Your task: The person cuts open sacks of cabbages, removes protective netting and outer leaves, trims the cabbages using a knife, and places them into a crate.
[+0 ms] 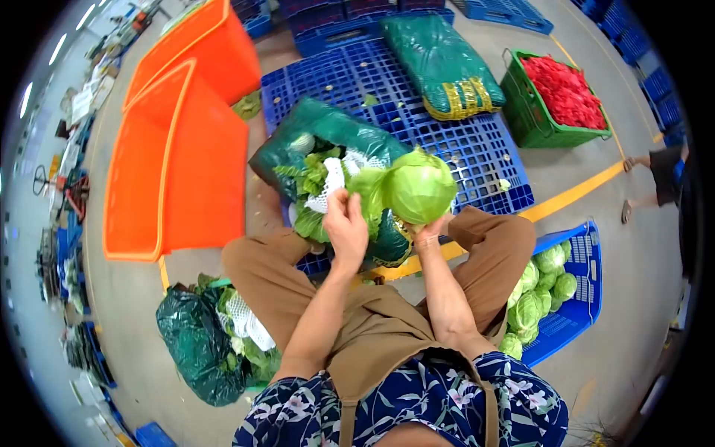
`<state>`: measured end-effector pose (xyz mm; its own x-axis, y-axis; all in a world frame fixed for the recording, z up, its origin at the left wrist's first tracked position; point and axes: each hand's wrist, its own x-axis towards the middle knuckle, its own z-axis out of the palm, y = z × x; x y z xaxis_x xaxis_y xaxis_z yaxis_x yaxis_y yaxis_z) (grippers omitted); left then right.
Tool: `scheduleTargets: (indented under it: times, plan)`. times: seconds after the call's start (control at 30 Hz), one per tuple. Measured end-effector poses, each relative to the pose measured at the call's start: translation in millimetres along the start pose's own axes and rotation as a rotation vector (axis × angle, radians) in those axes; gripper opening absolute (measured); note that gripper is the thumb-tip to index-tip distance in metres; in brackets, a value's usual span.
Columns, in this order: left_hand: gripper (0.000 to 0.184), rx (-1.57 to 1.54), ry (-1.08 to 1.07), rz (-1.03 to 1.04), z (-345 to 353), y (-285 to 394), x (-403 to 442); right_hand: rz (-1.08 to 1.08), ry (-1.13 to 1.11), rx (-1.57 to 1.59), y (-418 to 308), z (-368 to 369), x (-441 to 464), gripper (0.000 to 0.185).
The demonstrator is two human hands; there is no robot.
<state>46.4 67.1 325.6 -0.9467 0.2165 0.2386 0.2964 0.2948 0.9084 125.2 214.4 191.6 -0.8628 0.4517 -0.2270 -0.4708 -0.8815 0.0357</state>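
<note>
A pale green cabbage point(422, 188) is held up in front of me, with my right hand point(430, 229) cupped under its base. One outer leaf point(369, 186) sticks out from its left side, and my left hand point(347, 223) is closed on the edge of that leaf. Right behind my left fingers is a white foam net point(328, 183); contact with it is unclear. Beyond my hands, an opened dark green plastic bag point(339, 123) lies on the blue pallet point(477, 156), with loose leaves point(311, 175) and netted cabbages at its mouth.
A closed green bag point(443, 59) lies farther back on the pallet. Orange bins point(205, 171) stand left, and a green crate point(532, 123) of red material stands right. Beside my right leg is a blue crate point(577, 316) of cabbages; a bag point(197, 343) with leaves sits left. Someone's legs point(659, 175) show far right.
</note>
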Motion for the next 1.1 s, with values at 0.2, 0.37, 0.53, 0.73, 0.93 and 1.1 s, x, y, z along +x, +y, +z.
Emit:
scheduleTargets:
  times: [0.2,0.37,0.53,0.73,0.93,1.1]
  plan:
    - [0.015,-0.042,0.068,0.008,-5,-57,96,0.076,-0.143,0.129,4,-10,6,0.052]
    - [0.019,0.156,-0.01,-0.116,7,-109,147,0.187,-0.242,0.158,15,-55,10,0.051]
    - [0.036,0.254,-0.13,-0.021,24,-176,139,0.145,-0.136,-0.07,6,-61,10,0.054]
    - [0.053,-0.221,-0.697,-0.864,-3,-56,74,0.181,-0.099,-0.182,4,-46,7,0.067]
    - [0.037,-0.151,-0.758,-0.79,-23,-48,62,0.13,0.056,-0.207,13,-61,8,0.067]
    - [0.03,-0.391,-0.876,-1.06,-35,-52,66,0.215,0.003,-0.219,10,-68,13,0.066]
